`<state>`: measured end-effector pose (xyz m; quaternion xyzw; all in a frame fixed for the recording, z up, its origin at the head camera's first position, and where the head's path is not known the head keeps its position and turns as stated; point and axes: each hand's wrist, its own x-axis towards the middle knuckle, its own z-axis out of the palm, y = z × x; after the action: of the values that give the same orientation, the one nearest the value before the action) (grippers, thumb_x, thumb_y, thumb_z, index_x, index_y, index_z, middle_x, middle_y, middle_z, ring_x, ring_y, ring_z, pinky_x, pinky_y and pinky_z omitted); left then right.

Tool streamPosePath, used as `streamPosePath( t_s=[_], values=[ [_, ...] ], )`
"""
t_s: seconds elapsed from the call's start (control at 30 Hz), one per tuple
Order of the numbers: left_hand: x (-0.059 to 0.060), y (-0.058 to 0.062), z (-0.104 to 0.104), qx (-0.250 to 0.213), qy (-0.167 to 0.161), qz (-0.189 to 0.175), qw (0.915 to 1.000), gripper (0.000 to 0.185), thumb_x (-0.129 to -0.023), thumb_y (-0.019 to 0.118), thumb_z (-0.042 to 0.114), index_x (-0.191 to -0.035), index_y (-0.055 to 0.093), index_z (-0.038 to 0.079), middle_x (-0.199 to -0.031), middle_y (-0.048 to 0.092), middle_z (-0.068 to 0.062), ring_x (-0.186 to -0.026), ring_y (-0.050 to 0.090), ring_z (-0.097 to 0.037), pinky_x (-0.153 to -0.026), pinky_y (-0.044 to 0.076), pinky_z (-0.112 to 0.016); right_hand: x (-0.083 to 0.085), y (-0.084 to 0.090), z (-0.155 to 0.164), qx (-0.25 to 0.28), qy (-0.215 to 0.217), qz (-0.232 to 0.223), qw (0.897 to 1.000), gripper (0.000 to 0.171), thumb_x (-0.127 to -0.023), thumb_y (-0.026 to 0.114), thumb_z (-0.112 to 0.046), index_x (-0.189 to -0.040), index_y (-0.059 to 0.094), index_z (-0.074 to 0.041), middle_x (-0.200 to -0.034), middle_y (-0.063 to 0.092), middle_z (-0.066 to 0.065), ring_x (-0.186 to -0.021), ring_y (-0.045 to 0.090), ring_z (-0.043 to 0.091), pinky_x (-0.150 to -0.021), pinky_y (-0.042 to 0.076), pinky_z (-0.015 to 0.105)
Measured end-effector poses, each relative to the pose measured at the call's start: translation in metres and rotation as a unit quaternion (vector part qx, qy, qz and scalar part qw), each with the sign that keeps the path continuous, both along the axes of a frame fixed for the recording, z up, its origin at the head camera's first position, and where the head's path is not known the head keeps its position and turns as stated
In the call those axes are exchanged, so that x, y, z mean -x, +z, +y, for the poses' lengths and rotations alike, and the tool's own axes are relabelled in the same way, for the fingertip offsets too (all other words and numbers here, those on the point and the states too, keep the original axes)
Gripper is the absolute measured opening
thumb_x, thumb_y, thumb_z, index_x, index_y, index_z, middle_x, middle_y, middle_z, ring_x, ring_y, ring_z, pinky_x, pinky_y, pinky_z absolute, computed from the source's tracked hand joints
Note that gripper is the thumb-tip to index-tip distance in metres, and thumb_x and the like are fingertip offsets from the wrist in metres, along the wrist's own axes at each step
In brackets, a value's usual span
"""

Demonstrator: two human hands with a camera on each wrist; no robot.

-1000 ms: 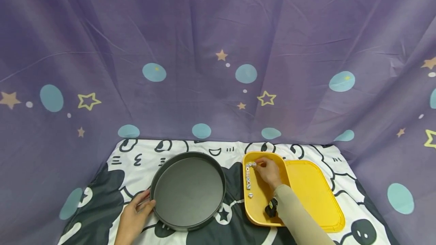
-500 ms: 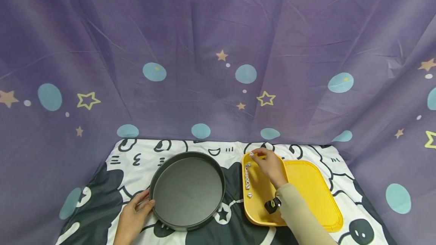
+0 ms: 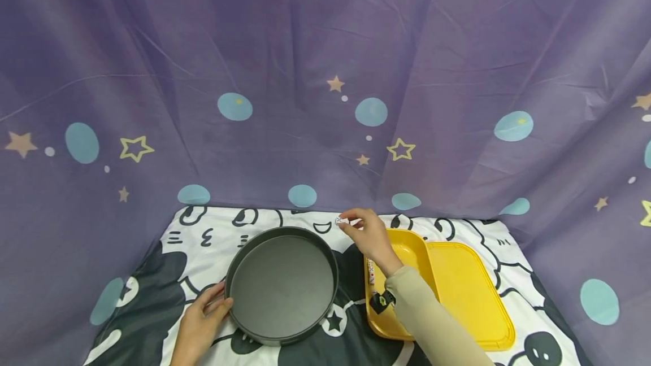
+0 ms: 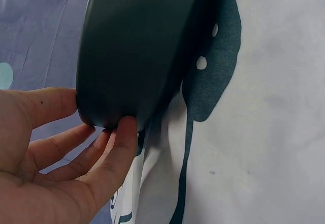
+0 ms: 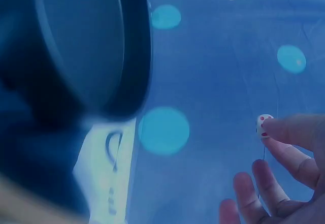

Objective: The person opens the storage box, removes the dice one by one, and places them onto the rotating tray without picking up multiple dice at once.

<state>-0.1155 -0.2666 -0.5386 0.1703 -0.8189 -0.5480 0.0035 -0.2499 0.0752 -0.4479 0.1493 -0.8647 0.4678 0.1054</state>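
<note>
Right hand: half a second ago my right hand (image 3: 369, 236) was over the 11 o'clock corner of the yellow tray (image 3: 414, 256); now it has swung out beyond that wall, leaving the die outside the rim of the round pan (image 3: 282, 284), between 1 and 2 o'clock from the pan's centre.
Pinch: thumb and a fingertip squeeze one die (image 5: 260, 123); my other fingers stand apart from it.
Stage: I judge this to be mid-carry, with the die out of the tray and not set down.
Die: a small white cube with rounded corners and red pips, partly covered by my fingers; the right wrist view runs blue, so its exact shade is uncertain. It seems held up off the cloth.
Dice row: more dice (image 3: 371, 271) line the tray's wall, between 9 and 10 o'clock; I can't count them.
Left hand: my left hand (image 3: 200, 321) has stayed put, gripping the pan between 8 and 9 o'clock, thumb at the rim, fingers against the wall.
Yellow lid: the flat lid (image 3: 470, 298) lies at the tray's 3 o'clock.
</note>
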Motion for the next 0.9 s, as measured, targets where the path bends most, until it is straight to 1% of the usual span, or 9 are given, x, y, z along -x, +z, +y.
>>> streamPosePath(
  t_s=[0.17, 0.33, 0.43, 0.6, 0.73, 0.83, 0.9],
  values=[
    [0.001, -0.001, -0.001, -0.004, 0.002, -0.003, 1.0, 0.054, -0.098, 0.065, 0.012, -0.145, 0.045, -0.006, -0.143, 0.049, -0.03, -0.125, 0.055, -0.037, -0.084, 0.058, -0.024, 0.006, 0.0, -0.034, 0.001, 0.041, 0.023, 0.999, 0.015, -0.088, 0.078, -0.013, -0.102, 0.077, -0.01, -0.096, 0.065, 0.008, -0.081, 0.063, 0.023, -0.074, 0.056, 0.033],
    [0.001, 0.0, -0.001, 0.008, 0.0, -0.005, 1.0, 0.054, -0.098, 0.066, 0.014, -0.144, 0.046, -0.006, -0.142, 0.049, -0.03, -0.125, 0.055, -0.039, -0.084, 0.058, -0.025, 0.007, -0.008, -0.066, 0.002, 0.08, 0.035, 0.996, 0.015, -0.089, 0.076, -0.013, -0.103, 0.076, -0.008, -0.097, 0.066, 0.009, -0.079, 0.063, 0.023, -0.071, 0.055, 0.03],
    [0.0, -0.001, -0.002, 0.013, 0.0, -0.003, 0.9999, 0.054, -0.098, 0.066, 0.014, -0.144, 0.046, -0.006, -0.142, 0.049, -0.03, -0.124, 0.056, -0.039, -0.084, 0.058, -0.025, 0.007, -0.018, -0.085, 0.003, 0.094, 0.024, 0.995, 0.014, -0.089, 0.076, -0.015, -0.103, 0.076, -0.01, -0.096, 0.065, 0.006, -0.079, 0.061, 0.019, -0.07, 0.053, 0.027],
    [0.0, -0.004, -0.002, 0.018, 0.0, -0.005, 0.9998, 0.054, -0.098, 0.067, 0.018, -0.144, 0.048, -0.004, -0.141, 0.051, -0.028, -0.123, 0.057, -0.037, -0.084, 0.057, -0.024, 0.006, -0.045, -0.113, 0.002, 0.095, -0.012, 0.995, 0.011, -0.089, 0.078, -0.018, -0.099, 0.077, -0.014, -0.093, 0.062, 0.0, -0.078, 0.055, 0.01, -0.07, 0.051, 0.025],
    [-0.001, -0.004, -0.002, 0.019, 0.0, -0.002, 0.9998, 0.055, -0.098, 0.067, 0.018, -0.143, 0.047, -0.005, -0.141, 0.051, -0.028, -0.123, 0.057, -0.037, -0.086, 0.057, -0.026, 0.004, -0.064, -0.129, 0.004, 0.1, -0.044, 0.994, 0.009, -0.089, 0.078, -0.017, -0.097, 0.076, -0.014, -0.096, 0.064, -0.001, -0.079, 0.059, 0.007, -0.072, 0.053, 0.023],
    [-0.001, -0.003, -0.002, 0.024, 0.002, -0.003, 0.9997, 0.055, -0.097, 0.067, 0.019, -0.143, 0.048, -0.004, -0.141, 0.051, -0.027, -0.123, 0.058, -0.037, -0.087, 0.057, -0.026, 0.003, -0.072, -0.136, 0.002, 0.102, -0.059, 0.993, 0.009, -0.088, 0.079, -0.015, -0.096, 0.076, -0.014, -0.098, 0.063, -0.001, -0.08, 0.061, 0.006, -0.073, 0.054, 0.022],
    [-0.001, -0.003, -0.003, 0.029, 0.002, -0.003, 0.9996, 0.055, -0.097, 0.068, 0.02, -0.143, 0.049, -0.003, -0.141, 0.052, -0.027, -0.122, 0.058, -0.037, -0.086, 0.057, -0.025, 0.002, -0.074, -0.139, -0.001, 0.1, -0.065, 0.993, 0.009, -0.087, 0.079, -0.015, -0.096, 0.076, -0.014, -0.096, 0.061, -0.002, -0.081, 0.06, 0.006, -0.073, 0.053, 0.022]
  ],
)
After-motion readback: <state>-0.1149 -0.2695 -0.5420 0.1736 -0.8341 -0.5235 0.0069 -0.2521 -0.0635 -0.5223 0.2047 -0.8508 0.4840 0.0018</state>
